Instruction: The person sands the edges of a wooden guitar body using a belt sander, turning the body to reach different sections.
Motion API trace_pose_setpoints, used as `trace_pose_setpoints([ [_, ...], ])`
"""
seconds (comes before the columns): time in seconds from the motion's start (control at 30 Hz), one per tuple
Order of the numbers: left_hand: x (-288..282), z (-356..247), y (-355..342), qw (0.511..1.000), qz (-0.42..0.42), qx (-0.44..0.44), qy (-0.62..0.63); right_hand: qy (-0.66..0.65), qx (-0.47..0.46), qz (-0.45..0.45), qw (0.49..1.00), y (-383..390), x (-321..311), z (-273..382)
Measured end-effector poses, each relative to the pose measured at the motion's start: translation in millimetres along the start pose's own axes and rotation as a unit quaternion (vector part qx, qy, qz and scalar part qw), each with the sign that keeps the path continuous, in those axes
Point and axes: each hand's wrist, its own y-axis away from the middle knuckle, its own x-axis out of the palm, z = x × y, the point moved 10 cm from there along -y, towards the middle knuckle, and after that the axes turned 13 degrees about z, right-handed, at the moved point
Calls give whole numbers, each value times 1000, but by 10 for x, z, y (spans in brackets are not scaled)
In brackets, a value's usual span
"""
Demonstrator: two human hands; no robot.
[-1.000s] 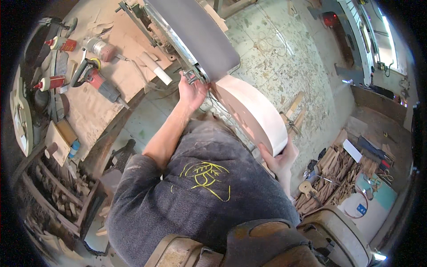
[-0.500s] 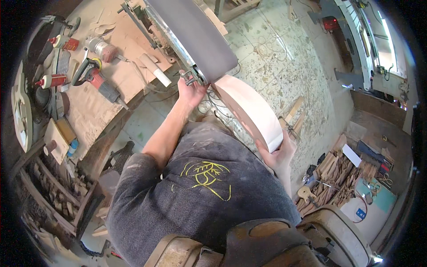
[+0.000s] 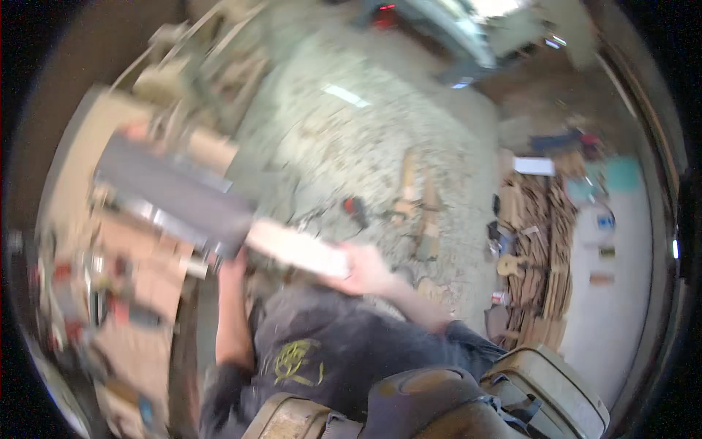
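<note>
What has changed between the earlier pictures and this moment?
The view has swung and blurred, so the head turned. The pale wooden piece now shows flatter, its end at the dark sanding belt. The right hand still holds its near end; the left hand stays by the belt, its grip too blurred to judge. The workbench and littered floor look unchanged.

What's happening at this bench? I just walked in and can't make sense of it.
A person holds a pale curved wooden piece against a dark sanding belt. The right hand grips its outer end; the left hand is at the belt end. The picture is blurred, so the grip is unclear. Wood scraps lie on the floor.
</note>
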Motion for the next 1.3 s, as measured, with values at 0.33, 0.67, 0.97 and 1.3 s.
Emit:
trace_pose_setpoints([
  [0.33,569,488,-96,550,89,83,826,4,71,32,997,253,182,-244],
  [0.67,333,-912,389,510,-52,-19,859,40,12,9,999,818,-720,463],
  [0.97,375,-722,64,501,-31,26,865,98,-24,-89,991,681,-777,493],
  [1.3,265,-116,115,470,-159,-57,867,72,-62,-68,993,317,-445,420],
])
